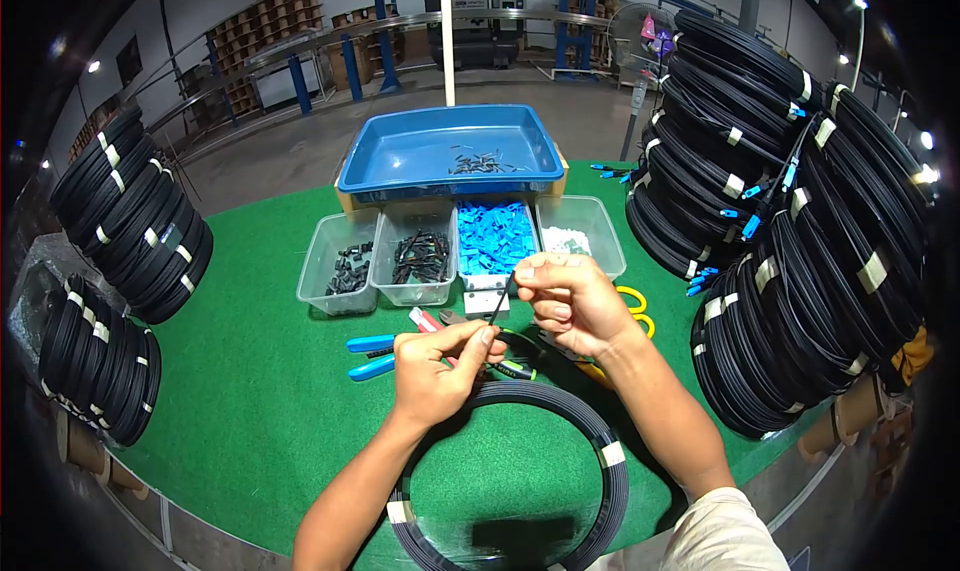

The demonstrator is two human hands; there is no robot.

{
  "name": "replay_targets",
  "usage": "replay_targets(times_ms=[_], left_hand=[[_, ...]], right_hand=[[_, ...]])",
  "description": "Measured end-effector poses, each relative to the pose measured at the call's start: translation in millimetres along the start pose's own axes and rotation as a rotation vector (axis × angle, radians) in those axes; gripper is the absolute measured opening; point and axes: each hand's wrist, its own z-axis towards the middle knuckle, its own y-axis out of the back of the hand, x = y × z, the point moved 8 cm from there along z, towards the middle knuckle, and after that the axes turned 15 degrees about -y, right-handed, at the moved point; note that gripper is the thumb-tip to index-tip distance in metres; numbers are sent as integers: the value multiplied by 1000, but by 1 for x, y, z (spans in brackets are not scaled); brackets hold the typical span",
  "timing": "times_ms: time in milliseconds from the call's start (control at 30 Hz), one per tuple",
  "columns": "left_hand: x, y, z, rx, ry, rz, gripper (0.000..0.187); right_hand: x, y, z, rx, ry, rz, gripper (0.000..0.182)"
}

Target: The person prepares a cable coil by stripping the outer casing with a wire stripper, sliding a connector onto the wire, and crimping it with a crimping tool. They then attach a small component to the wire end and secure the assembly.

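A thin black cable point(499, 303) runs up between my two hands. My left hand point(438, 373) is closed, its thumb and forefinger pinching the lower part of the cable. Higher and to the right, my right hand point(575, 303) pinches the upper end between thumb and fingertips. Beneath both hands lies a coil of black cable point(617, 486) bound with white tape. Blue-handled pliers point(372, 370) rest left of my left hand, near a red and white cutter point(424, 319). Yellow-handled scissors point(648, 324) lie partly hidden behind my right hand.
Several clear bins stand ahead: black pieces in the left bin point(312, 281) and the second bin point(412, 294), blue connectors point(495, 239), and white pieces point(566, 241). Behind is a blue tray point(420, 151) with black scraps. Taped cable coils flank the green table point(250, 401) left point(130, 211) and right point(800, 301).
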Motion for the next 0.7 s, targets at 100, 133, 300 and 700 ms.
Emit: replay_targets(times_ms=[100,133,300,700], left_hand=[[14,3,-5,-123,171,-249,18],[14,4,-5,-119,166,-236,19],[20,4,-7,-125,186,-251,20],[33,9,-9,-205,237,-257,21]], right_hand=[[23,-15,-11,-225,578,-494,8],[21,-12,-11,-262,591,-551,7],[28,-9,-17,-382,627,-658,4],[100,10,15,-611,772,-858,12]])
